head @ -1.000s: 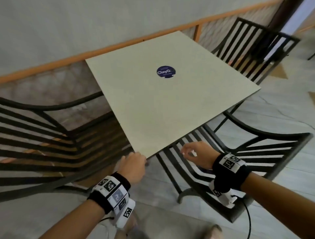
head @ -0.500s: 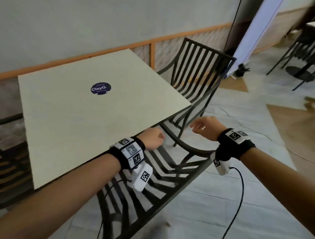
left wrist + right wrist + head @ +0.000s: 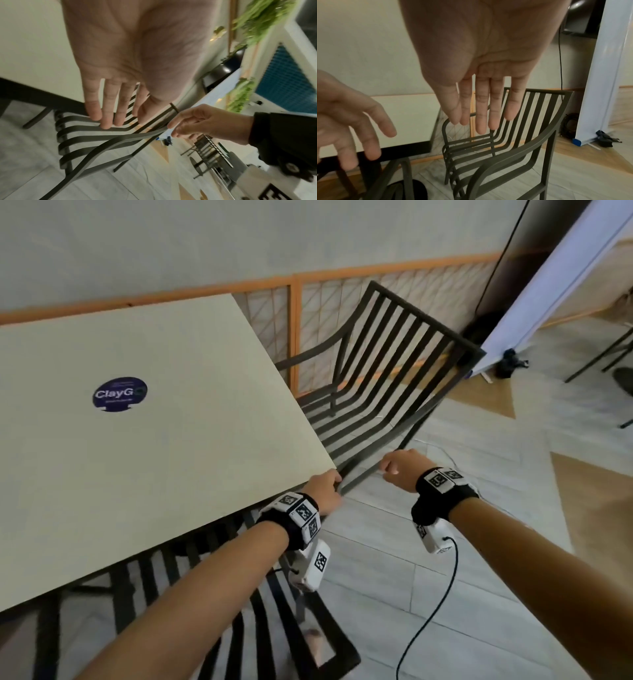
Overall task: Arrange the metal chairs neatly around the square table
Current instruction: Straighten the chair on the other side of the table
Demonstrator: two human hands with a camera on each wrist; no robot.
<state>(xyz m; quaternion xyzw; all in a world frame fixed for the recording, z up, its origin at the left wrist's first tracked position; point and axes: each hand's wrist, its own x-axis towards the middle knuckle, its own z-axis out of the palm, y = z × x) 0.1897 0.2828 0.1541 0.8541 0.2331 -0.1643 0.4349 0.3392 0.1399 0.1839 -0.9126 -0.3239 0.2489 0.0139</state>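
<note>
The cream square table (image 3: 171,457) carries a round blue sticker (image 3: 120,394). A dark metal slatted chair (image 3: 387,371) stands at its right side, angled, its seat partly under the top. A second metal chair (image 3: 339,655) is tucked in at the near side, below my forearms. My left hand (image 3: 325,487) hovers by the table's near right corner, fingers (image 3: 111,119) straight and holding nothing. My right hand (image 3: 400,470) is just to its right, above the right chair's near armrest (image 3: 513,152). Its fingers (image 3: 481,121) are extended and empty.
An orange-framed wire fence (image 3: 294,337) runs along the wall behind the table. A white banner stand (image 3: 565,285) rises at the right, with other chair legs (image 3: 613,350) beyond it. A black cable (image 3: 428,611) hangs from my right wrist over the tiled floor.
My view has swung right, from the near chair to the chair at the table's right side. Both hands have moved to the table's right corner, close to that chair's armrest.
</note>
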